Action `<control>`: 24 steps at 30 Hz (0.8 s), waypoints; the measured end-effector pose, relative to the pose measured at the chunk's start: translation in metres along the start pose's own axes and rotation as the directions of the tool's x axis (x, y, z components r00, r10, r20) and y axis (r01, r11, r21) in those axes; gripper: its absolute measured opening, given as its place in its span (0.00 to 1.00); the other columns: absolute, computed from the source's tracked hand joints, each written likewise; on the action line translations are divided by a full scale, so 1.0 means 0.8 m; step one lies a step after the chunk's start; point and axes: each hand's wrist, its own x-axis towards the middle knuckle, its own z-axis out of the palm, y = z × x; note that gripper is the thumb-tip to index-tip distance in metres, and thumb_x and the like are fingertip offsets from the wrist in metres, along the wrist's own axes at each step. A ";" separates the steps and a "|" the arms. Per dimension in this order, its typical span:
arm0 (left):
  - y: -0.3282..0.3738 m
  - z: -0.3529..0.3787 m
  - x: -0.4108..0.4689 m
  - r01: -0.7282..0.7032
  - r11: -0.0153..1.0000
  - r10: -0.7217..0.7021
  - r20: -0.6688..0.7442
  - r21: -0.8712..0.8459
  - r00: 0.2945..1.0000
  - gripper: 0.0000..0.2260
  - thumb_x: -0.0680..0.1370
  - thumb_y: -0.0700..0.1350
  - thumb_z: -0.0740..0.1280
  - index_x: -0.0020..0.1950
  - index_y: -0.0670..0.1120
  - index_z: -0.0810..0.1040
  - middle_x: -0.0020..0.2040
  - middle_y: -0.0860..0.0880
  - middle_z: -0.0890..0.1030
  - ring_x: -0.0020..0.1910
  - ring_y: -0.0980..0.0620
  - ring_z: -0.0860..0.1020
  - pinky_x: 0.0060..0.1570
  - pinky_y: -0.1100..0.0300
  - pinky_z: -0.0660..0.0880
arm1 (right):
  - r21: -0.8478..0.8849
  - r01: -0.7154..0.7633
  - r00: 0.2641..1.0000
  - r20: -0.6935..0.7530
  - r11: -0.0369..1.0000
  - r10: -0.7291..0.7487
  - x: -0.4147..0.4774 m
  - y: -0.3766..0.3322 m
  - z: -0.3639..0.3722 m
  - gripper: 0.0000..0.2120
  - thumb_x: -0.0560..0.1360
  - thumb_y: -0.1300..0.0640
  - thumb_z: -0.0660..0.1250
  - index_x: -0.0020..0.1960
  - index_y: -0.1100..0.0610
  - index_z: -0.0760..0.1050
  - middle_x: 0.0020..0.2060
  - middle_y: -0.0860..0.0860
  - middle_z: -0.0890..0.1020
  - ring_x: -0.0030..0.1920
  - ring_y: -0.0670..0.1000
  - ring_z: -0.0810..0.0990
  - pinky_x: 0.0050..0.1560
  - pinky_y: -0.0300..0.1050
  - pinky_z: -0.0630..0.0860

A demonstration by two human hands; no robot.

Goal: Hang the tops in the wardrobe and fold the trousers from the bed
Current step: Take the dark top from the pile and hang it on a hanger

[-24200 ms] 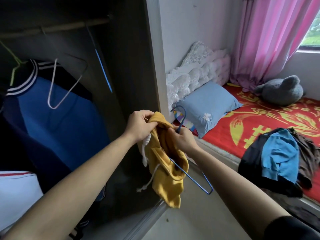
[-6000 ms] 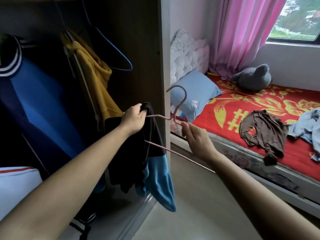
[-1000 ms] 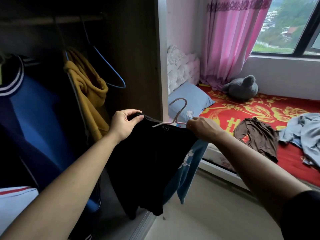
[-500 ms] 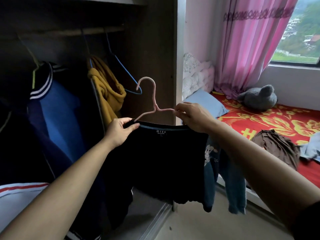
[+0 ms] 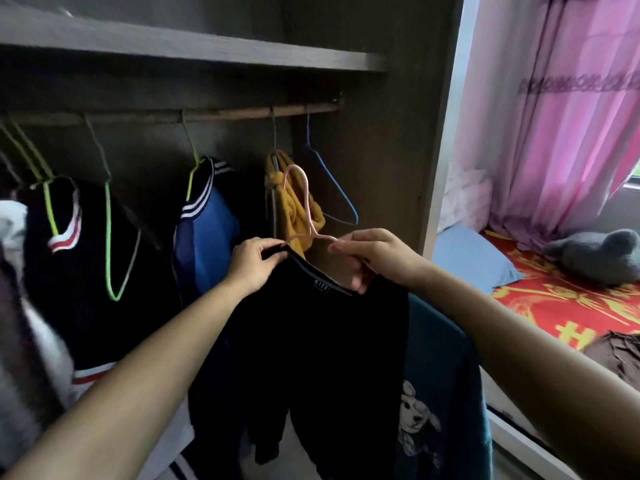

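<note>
Along the wardrobe rail (image 5: 173, 116), several tops already hang toward its left end and middle, and the yellow top (image 5: 298, 209) hangs near its right end beside a bare blue hanger (image 5: 332, 192). Below it our left hand (image 5: 254, 263) pinches the black top (image 5: 311, 341) at its collar, and our right hand (image 5: 375, 256) closes on the pink hanger (image 5: 304, 206) threaded through it, not yet hooked. We judge the job part done, with a brown garment (image 5: 616, 351) left on the bed's near edge.
</note>
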 end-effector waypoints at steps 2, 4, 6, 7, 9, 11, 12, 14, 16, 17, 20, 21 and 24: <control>-0.002 -0.022 0.013 0.003 1.000 -0.002 0.012 -0.015 1.000 0.13 0.76 0.45 0.72 0.60 0.48 0.82 0.56 0.49 0.83 0.57 0.49 0.79 0.62 0.48 0.75 | 0.012 0.072 0.994 -0.087 0.997 -0.071 0.021 -0.014 0.015 0.09 0.79 0.58 0.67 0.49 0.65 0.78 0.29 0.53 0.74 0.25 0.51 0.77 0.26 0.42 0.76; -0.004 -0.045 0.024 -0.022 0.998 0.024 -0.035 0.061 0.999 0.13 0.76 0.46 0.72 0.60 0.49 0.82 0.56 0.49 0.82 0.57 0.48 0.79 0.61 0.49 0.75 | 0.050 0.103 0.986 -0.137 0.993 -0.095 0.040 -0.027 0.031 0.07 0.78 0.59 0.68 0.49 0.64 0.77 0.29 0.54 0.72 0.26 0.52 0.74 0.26 0.43 0.74; -0.009 -0.068 0.031 -0.059 0.953 0.117 -0.180 0.299 0.977 0.11 0.77 0.48 0.70 0.59 0.49 0.81 0.57 0.47 0.78 0.59 0.45 0.76 0.60 0.50 0.73 | 0.056 0.122 0.975 -0.192 0.991 -0.110 0.057 -0.038 0.046 0.09 0.77 0.60 0.67 0.42 0.64 0.75 0.28 0.54 0.70 0.26 0.53 0.72 0.29 0.44 0.71; -0.012 -0.080 0.033 -0.052 0.910 0.170 -0.256 0.411 0.951 0.11 0.77 0.48 0.69 0.59 0.50 0.81 0.58 0.47 0.76 0.60 0.44 0.73 0.60 0.49 0.71 | 0.046 0.138 0.966 -0.227 0.989 -0.124 0.066 -0.042 0.053 0.12 0.77 0.60 0.66 0.36 0.63 0.74 0.27 0.54 0.70 0.26 0.54 0.71 0.30 0.44 0.71; -0.017 -0.101 0.033 0.006 0.850 0.223 -0.371 0.526 0.901 0.14 0.76 0.49 0.69 0.61 0.49 0.78 0.62 0.46 0.73 0.64 0.43 0.69 0.63 0.45 0.66 | 0.056 0.187 0.945 -0.285 0.981 -0.164 0.082 -0.046 0.065 0.13 0.77 0.61 0.66 0.35 0.63 0.73 0.26 0.56 0.70 0.25 0.52 0.70 0.29 0.42 0.71; -0.022 -0.117 0.035 0.084 0.827 0.187 -0.413 0.556 0.891 0.21 0.75 0.49 0.69 0.67 0.49 0.74 0.67 0.44 0.70 0.68 0.42 0.65 0.64 0.41 0.63 | 0.095 0.243 0.932 -0.298 0.965 -0.205 0.099 -0.047 0.075 0.10 0.78 0.61 0.64 0.46 0.70 0.77 0.30 0.57 0.72 0.26 0.49 0.73 0.28 0.38 0.73; -0.025 -0.124 0.037 0.116 0.824 0.143 -0.402 0.555 0.905 0.23 0.75 0.50 0.69 0.70 0.48 0.71 0.69 0.43 0.68 0.69 0.41 0.64 0.64 0.42 0.64 | 0.101 0.259 0.926 -0.308 0.961 -0.217 0.110 -0.045 0.078 0.13 0.78 0.62 0.64 0.51 0.74 0.76 0.33 0.59 0.73 0.28 0.49 0.74 0.30 0.37 0.74; -0.029 -0.134 0.045 0.151 0.842 0.046 -0.348 0.518 0.936 0.26 0.77 0.48 0.67 0.73 0.45 0.65 0.70 0.41 0.67 0.66 0.39 0.68 0.59 0.45 0.69 | 0.105 0.269 0.918 -0.327 0.957 -0.222 0.135 -0.044 0.082 0.15 0.79 0.62 0.63 0.58 0.75 0.73 0.41 0.59 0.76 0.33 0.49 0.77 0.34 0.37 0.76; -0.034 -0.140 0.054 0.143 0.870 0.007 -0.304 0.471 0.953 0.27 0.78 0.46 0.64 0.75 0.42 0.62 0.68 0.38 0.69 0.63 0.36 0.72 0.55 0.47 0.71 | 0.121 0.276 0.921 -0.318 0.953 -0.226 0.163 -0.044 0.084 0.12 0.80 0.61 0.63 0.58 0.69 0.77 0.40 0.55 0.78 0.33 0.47 0.77 0.35 0.37 0.77; -0.036 -0.143 0.059 0.136 0.879 0.009 -0.301 0.457 0.954 0.27 0.78 0.44 0.64 0.75 0.41 0.61 0.68 0.36 0.70 0.63 0.35 0.72 0.56 0.47 0.71 | 0.111 0.285 0.921 -0.306 0.952 -0.240 0.180 -0.043 0.083 0.10 0.80 0.61 0.62 0.56 0.65 0.78 0.36 0.52 0.78 0.31 0.45 0.77 0.34 0.38 0.76; -0.041 -0.150 0.073 0.113 0.889 0.035 -0.310 0.445 0.950 0.26 0.78 0.42 0.64 0.75 0.40 0.62 0.64 0.35 0.74 0.62 0.34 0.73 0.57 0.47 0.70 | 0.060 0.310 0.916 -0.285 0.949 -0.281 0.225 -0.046 0.081 0.09 0.81 0.58 0.62 0.53 0.59 0.80 0.33 0.47 0.78 0.32 0.45 0.76 0.37 0.40 0.75; -0.042 -0.152 0.077 0.101 0.885 0.051 -0.310 0.454 0.949 0.25 0.78 0.42 0.64 0.74 0.40 0.63 0.61 0.36 0.77 0.61 0.34 0.74 0.56 0.47 0.71 | 0.077 0.319 0.916 -0.281 0.945 -0.286 0.238 -0.049 0.080 0.09 0.81 0.57 0.62 0.53 0.57 0.80 0.34 0.47 0.78 0.33 0.45 0.77 0.39 0.41 0.75; -0.041 -0.157 0.086 0.074 0.861 0.093 -0.298 0.504 0.950 0.24 0.76 0.43 0.65 0.73 0.44 0.68 0.54 0.39 0.81 0.55 0.36 0.78 0.50 0.49 0.74 | 0.138 0.380 0.900 -0.284 0.915 -0.332 0.271 -0.067 0.077 0.09 0.81 0.56 0.62 0.52 0.57 0.80 0.32 0.45 0.78 0.32 0.44 0.76 0.39 0.40 0.74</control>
